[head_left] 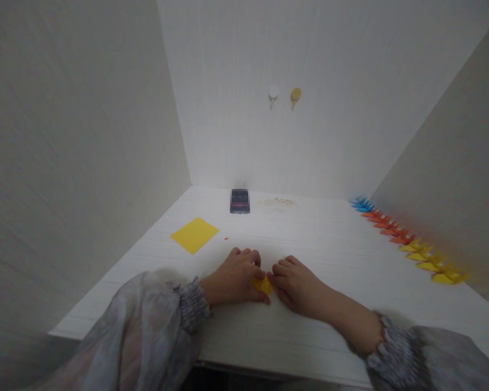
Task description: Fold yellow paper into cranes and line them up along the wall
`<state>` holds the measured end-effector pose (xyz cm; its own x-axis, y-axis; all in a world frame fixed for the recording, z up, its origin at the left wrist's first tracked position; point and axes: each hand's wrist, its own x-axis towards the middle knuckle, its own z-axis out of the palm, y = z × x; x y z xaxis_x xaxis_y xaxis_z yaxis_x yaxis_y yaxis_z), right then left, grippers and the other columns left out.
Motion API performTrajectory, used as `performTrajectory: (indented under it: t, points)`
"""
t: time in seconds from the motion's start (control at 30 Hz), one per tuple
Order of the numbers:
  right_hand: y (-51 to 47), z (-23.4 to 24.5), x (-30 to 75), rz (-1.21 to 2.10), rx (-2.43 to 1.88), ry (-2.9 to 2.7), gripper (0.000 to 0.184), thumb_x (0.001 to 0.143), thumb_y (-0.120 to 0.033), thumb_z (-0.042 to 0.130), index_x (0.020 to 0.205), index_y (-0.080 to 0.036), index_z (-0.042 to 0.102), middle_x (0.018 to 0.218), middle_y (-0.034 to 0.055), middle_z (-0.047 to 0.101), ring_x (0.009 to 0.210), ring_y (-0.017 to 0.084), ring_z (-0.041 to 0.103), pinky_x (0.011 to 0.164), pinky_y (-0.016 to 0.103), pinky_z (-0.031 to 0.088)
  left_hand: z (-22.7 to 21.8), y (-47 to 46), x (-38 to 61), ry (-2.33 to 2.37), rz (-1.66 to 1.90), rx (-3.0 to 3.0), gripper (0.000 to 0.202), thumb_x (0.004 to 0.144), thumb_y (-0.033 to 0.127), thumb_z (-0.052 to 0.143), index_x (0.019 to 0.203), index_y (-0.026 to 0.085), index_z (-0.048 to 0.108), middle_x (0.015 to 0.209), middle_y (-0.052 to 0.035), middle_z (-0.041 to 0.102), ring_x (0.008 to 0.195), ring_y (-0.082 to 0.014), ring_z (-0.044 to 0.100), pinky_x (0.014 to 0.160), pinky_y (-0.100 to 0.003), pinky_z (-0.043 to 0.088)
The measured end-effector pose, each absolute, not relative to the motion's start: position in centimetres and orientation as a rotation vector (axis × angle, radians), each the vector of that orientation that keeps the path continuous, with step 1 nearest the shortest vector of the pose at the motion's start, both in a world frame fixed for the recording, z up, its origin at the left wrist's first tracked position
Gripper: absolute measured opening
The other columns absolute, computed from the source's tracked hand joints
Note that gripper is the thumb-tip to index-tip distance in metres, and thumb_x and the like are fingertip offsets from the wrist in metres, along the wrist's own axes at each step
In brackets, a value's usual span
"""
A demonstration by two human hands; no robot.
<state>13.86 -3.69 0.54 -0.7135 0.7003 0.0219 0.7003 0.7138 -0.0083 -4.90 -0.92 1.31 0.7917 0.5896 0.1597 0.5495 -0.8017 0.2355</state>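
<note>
Both of my hands rest on the white table [309,244] near its front edge. Between them lies a small folded piece of yellow paper [263,284]. My left hand [236,277] has its fingers curled and pinches the paper's left side. My right hand [295,282] is curled too and pinches the right side. Most of the paper is hidden under my fingers.
A flat yellow paper square [194,234] lies to the left, with a tiny red speck [226,238] beside it. A dark phone [240,201] sits at the back. A row of folded blue, orange and yellow paper figures [407,241] lines the right wall. Two round hooks [284,95] hang on the back wall.
</note>
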Motion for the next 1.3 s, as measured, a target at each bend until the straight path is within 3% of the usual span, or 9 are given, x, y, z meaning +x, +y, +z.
performTrajectory:
  t: [0.47,0.7,0.8,1.0,1.13,1.3]
  points:
    - [-3.5,0.5,14.1,0.023,-1.163,-2.86,0.021,0.075,-0.015,0.046,0.091,-0.016,0.059,0.079,0.0054,0.056,0.079,0.018,0.047,0.076,0.032,0.031,0.8,-0.9,-4.7,0.918,0.364,2.78,0.055,0.056,0.069,0.053,0.084,0.024,0.066,0.088,-0.0047,0.051,0.082,-0.0199,0.048,0.076,-0.036,0.033]
    - [-3.1,-0.2,14.6,0.134,-1.124,-2.722,0.017,0.077,-0.017,0.046,0.085,-0.018,0.061,0.074,0.003,0.054,0.075,0.016,0.048,0.074,0.031,0.032,0.1,-0.8,-4.9,0.885,0.451,2.699,0.042,0.064,0.058,0.056,0.088,0.023,0.065,0.089,-0.004,0.052,0.083,-0.0182,0.049,0.076,-0.033,0.037]
    - [-2.8,-0.8,14.7,0.222,-1.141,-2.578,0.018,0.081,-0.022,0.045,0.089,-0.019,0.06,0.077,0.0032,0.054,0.076,0.016,0.049,0.072,0.03,0.033,-0.3,-0.7,-4.7,0.865,0.514,2.605,0.029,0.073,0.044,0.054,0.088,0.021,0.064,0.088,-0.0041,0.053,0.083,-0.0168,0.05,0.076,-0.03,0.038]
    - [-2.2,-1.3,14.5,0.369,-1.135,-2.389,0.014,0.081,-0.025,0.049,0.083,-0.018,0.06,0.082,0.0046,0.054,0.079,0.016,0.049,0.072,0.03,0.037,-0.7,-0.4,-4.2,0.929,0.589,2.338,0.018,0.071,0.029,0.058,0.085,0.017,0.061,0.088,-0.0038,0.054,0.081,-0.0155,0.051,0.075,-0.027,0.04]
    - [-2.0,-1.4,14.2,0.471,-1.082,-2.26,0.013,0.08,-0.02,0.047,0.072,-0.017,0.057,0.08,0.0048,0.053,0.078,0.016,0.049,0.07,0.029,0.039,-1.1,-0.3,-3.9,0.982,0.621,2.245,0.015,0.071,0.027,0.056,0.081,0.016,0.059,0.083,-0.0027,0.053,0.072,-0.0131,0.049,0.066,-0.025,0.039]
    - [-1.3,-2.1,13.4,0.857,-1.183,-1.876,0.013,0.079,-0.028,0.048,0.071,-0.018,0.052,0.062,-0.0007,0.051,0.058,0.013,0.046,0.052,0.025,0.037,-1.7,0.5,-3.4,1.091,0.721,1.943,0.024,0.071,0.038,0.054,0.077,0.014,0.055,0.062,0.0014,0.049,0.056,-0.0106,0.042,0.051,-0.022,0.032]
